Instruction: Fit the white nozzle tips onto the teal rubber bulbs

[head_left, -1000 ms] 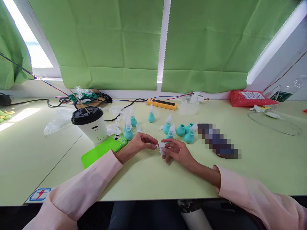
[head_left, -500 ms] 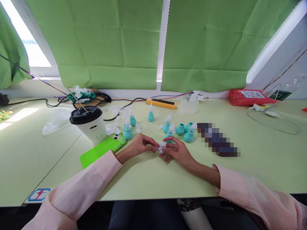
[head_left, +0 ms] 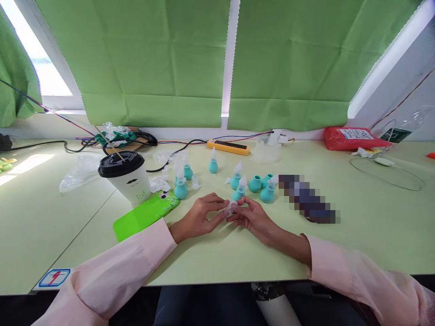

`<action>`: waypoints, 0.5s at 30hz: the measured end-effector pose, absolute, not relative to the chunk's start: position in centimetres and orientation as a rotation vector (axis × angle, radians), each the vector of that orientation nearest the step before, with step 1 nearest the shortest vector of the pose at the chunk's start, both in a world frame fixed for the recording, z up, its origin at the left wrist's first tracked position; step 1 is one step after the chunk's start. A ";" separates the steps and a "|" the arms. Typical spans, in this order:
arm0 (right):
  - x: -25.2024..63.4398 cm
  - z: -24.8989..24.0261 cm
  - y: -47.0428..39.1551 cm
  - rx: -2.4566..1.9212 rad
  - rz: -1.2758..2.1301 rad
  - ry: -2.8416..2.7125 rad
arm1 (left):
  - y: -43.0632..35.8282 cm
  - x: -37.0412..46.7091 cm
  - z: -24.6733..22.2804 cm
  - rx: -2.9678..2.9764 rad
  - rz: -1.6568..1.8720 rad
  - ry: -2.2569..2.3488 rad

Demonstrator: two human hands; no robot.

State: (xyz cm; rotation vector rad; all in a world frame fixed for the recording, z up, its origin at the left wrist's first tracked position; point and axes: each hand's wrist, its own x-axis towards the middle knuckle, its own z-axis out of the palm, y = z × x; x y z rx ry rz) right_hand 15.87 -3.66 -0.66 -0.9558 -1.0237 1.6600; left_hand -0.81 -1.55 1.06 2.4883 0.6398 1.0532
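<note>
Both hands meet over the near middle of the table around a small translucent plastic piece (head_left: 232, 208). My left hand (head_left: 204, 214) pinches its left side between thumb and fingers. My right hand (head_left: 253, 216) grips it from the right, fingers curled, so part of it is hidden. Just beyond stand several turquoise rubber bulbs topped with translucent tips, one (head_left: 238, 194) close behind my right fingers and another (head_left: 181, 189) left of centre. Two bulbs have bare open necks, the nearer one (head_left: 255, 184) showing its hole. A small loose translucent piece (head_left: 195, 183) lies by the left group.
A bright green phone (head_left: 146, 217) lies left of my left hand, beside a lidded paper cup (head_left: 131, 181). Farther back are a yellow power strip (head_left: 228, 147) and cables. A pixelated dark object (head_left: 309, 199) lies right; a red package (head_left: 353, 138) sits at back right.
My left fingers have shifted slightly and now close nearer to my right fingers around the translucent piece. The piece looks turned, with a rounded side showing. The bulbs stay in place.
</note>
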 end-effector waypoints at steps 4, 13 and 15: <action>15.9 -0.8 -3.7 -0.969 1.632 -1.009 | -1.6 -0.7 0.6 2.589 1.116 0.598; 15.9 -1.0 -3.5 -0.970 1.598 -1.031 | -1.9 -0.5 0.1 2.447 1.131 0.673; 15.9 -1.0 -3.5 -0.945 1.593 -1.025 | -1.9 -0.5 0.4 2.314 1.101 0.715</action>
